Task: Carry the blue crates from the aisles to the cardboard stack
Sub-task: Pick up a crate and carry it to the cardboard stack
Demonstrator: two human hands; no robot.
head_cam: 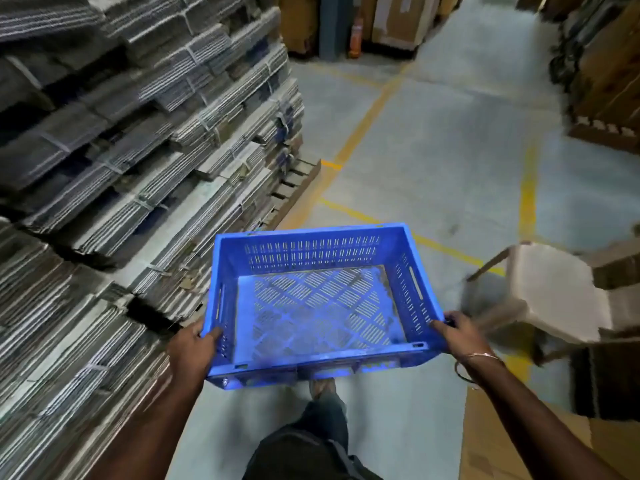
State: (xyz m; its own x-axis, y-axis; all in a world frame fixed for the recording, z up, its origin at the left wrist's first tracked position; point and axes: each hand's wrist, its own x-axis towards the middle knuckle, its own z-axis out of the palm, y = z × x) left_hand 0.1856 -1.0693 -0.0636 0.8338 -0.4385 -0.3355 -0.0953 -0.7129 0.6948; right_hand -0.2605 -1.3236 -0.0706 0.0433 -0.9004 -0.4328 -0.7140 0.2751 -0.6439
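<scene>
Carrying empty blue crate (320,303) at lower centre of frame, left hand (194,344) and right hand (457,336) clamping its side rims. Looking light, rigid, perforated plastic; side slots offering firmer hold. Cardboard stack (138,150) filling left of frame.

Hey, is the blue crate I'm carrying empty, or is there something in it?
Empty. The blue crate shows only its bare perforated floor, with nothing lying on it, as the left hand and right hand grip its sides.
</scene>
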